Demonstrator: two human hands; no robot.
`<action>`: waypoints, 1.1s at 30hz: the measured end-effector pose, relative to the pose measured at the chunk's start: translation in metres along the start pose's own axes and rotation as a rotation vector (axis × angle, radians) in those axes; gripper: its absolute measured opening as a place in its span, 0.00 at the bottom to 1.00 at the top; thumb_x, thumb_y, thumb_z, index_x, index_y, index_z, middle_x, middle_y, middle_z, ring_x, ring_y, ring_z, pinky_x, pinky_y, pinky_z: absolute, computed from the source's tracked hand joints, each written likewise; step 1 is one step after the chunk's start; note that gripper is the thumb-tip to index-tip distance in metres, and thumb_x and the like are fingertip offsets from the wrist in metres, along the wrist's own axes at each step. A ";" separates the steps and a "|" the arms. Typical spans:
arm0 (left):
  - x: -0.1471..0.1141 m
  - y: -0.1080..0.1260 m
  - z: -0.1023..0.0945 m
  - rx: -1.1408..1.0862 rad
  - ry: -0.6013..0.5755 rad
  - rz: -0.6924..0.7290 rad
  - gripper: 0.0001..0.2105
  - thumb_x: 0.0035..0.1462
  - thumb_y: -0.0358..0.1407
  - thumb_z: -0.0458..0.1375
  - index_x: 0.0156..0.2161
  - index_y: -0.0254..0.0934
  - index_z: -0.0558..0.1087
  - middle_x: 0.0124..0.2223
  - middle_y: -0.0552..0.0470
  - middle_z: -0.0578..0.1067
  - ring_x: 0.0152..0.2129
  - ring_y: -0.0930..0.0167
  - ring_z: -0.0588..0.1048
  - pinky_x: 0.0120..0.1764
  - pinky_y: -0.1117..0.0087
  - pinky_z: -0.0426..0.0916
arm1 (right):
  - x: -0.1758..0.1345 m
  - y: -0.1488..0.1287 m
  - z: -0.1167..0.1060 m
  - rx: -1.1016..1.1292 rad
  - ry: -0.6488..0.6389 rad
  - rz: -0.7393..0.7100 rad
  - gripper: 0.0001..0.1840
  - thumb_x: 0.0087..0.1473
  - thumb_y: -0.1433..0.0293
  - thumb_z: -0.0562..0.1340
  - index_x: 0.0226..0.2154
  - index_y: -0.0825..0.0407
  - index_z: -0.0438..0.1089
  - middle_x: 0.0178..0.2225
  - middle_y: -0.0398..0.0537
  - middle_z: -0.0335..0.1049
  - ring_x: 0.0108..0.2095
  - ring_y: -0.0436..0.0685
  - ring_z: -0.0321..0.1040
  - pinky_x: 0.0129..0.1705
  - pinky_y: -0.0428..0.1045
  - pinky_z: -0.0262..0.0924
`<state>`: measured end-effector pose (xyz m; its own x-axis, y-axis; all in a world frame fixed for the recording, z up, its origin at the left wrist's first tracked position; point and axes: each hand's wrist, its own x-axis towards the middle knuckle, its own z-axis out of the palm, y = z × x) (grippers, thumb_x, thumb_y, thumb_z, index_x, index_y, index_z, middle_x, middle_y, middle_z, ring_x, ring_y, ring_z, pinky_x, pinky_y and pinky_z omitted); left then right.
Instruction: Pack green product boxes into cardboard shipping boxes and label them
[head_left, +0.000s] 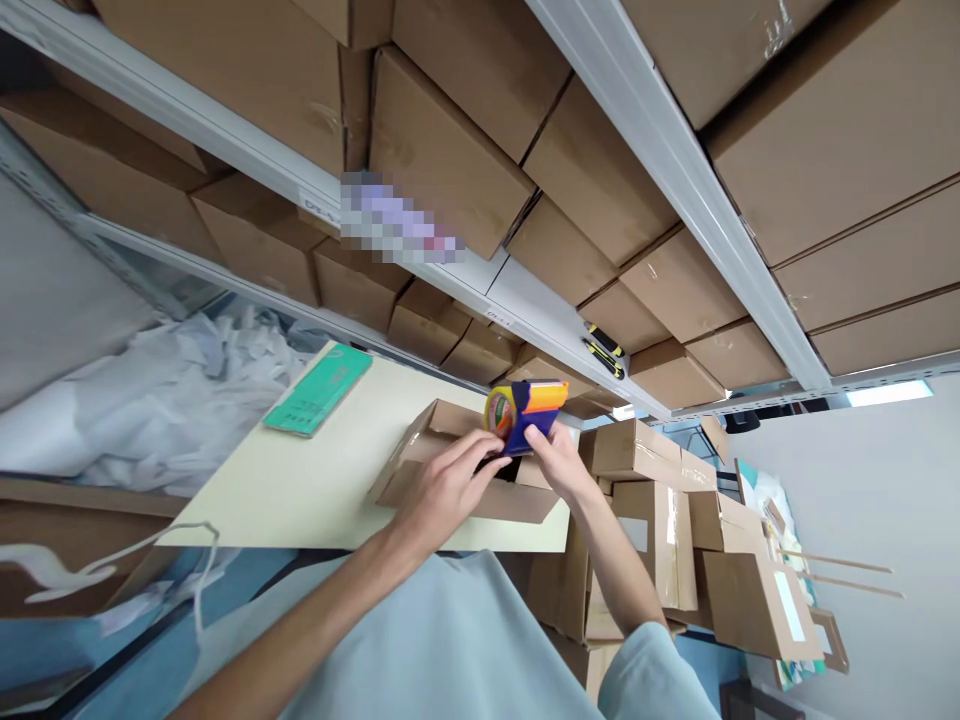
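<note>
A tape dispenser [534, 412] with a blue body, an orange edge and a yellow roll of tape hangs over a small cardboard box [405, 465]. My right hand [556, 460] is closed round its blue body, thumb on the near side. Just left of it, my left hand [461, 475] has its fingers pinched together at the lower edge of the dispenser; what lies between those fingertips is too small to make out. The box rests on a pale yellow tabletop [300, 500], partly hidden behind both hands.
A green booklet [319, 390] lies on the table's left part. Two utility knives [604, 350] sit on a shelf ledge ahead. Cardboard boxes fill the shelves [450, 140] above, and more boxes [667, 540] are stacked at the right. White crumpled material [180, 400] is heaped at left.
</note>
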<state>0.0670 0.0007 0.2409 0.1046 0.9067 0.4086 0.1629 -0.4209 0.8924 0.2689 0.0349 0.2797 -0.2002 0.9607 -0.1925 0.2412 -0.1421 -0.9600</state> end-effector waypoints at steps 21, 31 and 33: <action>0.014 0.056 -0.087 0.046 0.115 0.031 0.09 0.72 0.42 0.64 0.51 0.47 0.84 0.50 0.50 0.86 0.47 0.63 0.84 0.59 0.57 0.80 | -0.023 -0.014 -0.015 -0.946 -0.136 -0.649 0.25 0.70 0.44 0.70 0.40 0.48 0.70 0.32 0.47 0.75 0.30 0.59 0.72 0.35 0.51 0.69; 0.014 0.053 -0.086 0.028 -0.058 0.084 0.09 0.75 0.38 0.61 0.47 0.47 0.85 0.46 0.52 0.86 0.44 0.65 0.83 0.49 0.64 0.79 | -0.033 -0.009 -0.036 -1.134 -0.164 -0.776 0.20 0.71 0.49 0.70 0.40 0.47 0.70 0.35 0.52 0.77 0.37 0.64 0.76 0.44 0.57 0.74; 0.014 0.053 -0.086 0.029 -0.104 0.097 0.11 0.75 0.37 0.59 0.45 0.47 0.85 0.44 0.52 0.86 0.42 0.65 0.82 0.47 0.64 0.78 | -0.036 -0.010 -0.039 -1.131 -0.200 -0.761 0.20 0.71 0.50 0.71 0.42 0.48 0.71 0.35 0.53 0.77 0.39 0.65 0.77 0.47 0.58 0.75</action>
<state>-0.0072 -0.0070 0.3107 0.2216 0.8549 0.4691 0.1750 -0.5081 0.8434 0.3103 0.0109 0.3039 -0.7383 0.6493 0.1825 0.6260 0.7604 -0.1728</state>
